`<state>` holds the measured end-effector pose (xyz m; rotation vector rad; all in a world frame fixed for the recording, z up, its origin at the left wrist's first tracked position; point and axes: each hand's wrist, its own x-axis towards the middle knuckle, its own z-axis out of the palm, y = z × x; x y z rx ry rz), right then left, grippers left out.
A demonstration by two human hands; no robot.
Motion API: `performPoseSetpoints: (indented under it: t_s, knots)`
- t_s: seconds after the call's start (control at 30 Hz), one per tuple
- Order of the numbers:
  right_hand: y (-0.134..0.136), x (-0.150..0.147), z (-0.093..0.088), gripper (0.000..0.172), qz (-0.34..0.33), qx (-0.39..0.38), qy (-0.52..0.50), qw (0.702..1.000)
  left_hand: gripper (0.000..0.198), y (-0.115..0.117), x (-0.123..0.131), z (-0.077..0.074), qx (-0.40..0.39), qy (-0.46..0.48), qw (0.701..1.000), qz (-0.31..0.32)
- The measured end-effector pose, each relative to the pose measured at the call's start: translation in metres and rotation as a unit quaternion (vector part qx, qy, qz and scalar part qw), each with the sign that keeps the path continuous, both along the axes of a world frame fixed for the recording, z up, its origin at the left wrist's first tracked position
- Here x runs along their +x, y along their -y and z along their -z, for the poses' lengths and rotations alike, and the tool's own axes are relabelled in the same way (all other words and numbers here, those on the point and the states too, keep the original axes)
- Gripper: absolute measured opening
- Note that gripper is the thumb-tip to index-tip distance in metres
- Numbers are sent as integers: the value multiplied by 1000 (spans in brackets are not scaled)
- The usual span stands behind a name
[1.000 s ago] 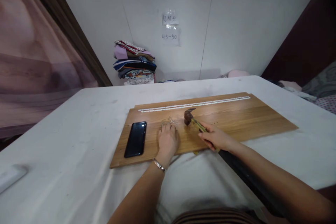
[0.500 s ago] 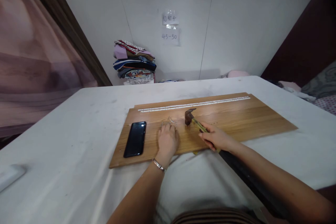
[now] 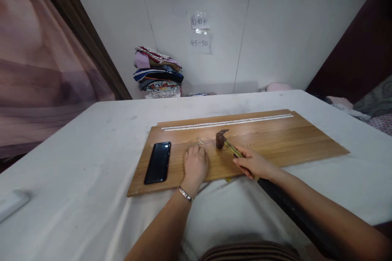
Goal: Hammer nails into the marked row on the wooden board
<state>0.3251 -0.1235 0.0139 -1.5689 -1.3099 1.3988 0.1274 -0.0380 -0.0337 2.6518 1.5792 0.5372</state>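
Observation:
A claw hammer [image 3: 221, 138] with a rusty head and a yellow and black handle is gripped in my right hand [image 3: 252, 162]. Its head is at the board's middle, claw pointing to the right. My left hand [image 3: 195, 164] lies palm down on the wooden board [image 3: 294, 142], fingers a little apart. Just beyond its fingertips are several loose nails [image 3: 200, 141]; whether the fingertips touch any is hidden. To the left of that hand lies a black phone [image 3: 157, 162].
Two white measuring strips [image 3: 226, 123] run along the board's far side. The board rests on a white-covered table [image 3: 76, 151]. Folded clothes [image 3: 157, 69] are stacked behind it by the wall, where paper notes [image 3: 200, 32] hang. A white object [image 3: 14, 204] sits at the left edge.
The hammer head and my right hand have shifted slightly downward in view. My left hand stays by the nails.

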Motion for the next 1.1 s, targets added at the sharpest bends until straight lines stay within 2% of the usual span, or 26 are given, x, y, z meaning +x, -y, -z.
performPoseSetpoints:
  t_s: [0.2, 0.37, 0.6, 0.93, 1.1]
  knots:
    - [-3, -1, -3, 49, 7, 12, -11, 1000, 22, -1, 0, 5, 8, 10, 1000, 0]
    - [-4, -3, -1, 46, 1, 0, -19, 1000, 22, -2, -1, 6, 9, 12, 1000, -1]
    - [1, -1, -1, 53, 10, -10, -23, 1000, 21, -2, -1, 5, 5, 12, 1000, 2]
    - [-2, -2, -1, 45, 0, 8, -23, 1000, 22, -3, -1, 6, 10, 5, 1000, -1]
    - [-1, -4, 0, 50, 2, -6, -13, 1000, 22, -2, -1, 5, 12, 8, 1000, -2]
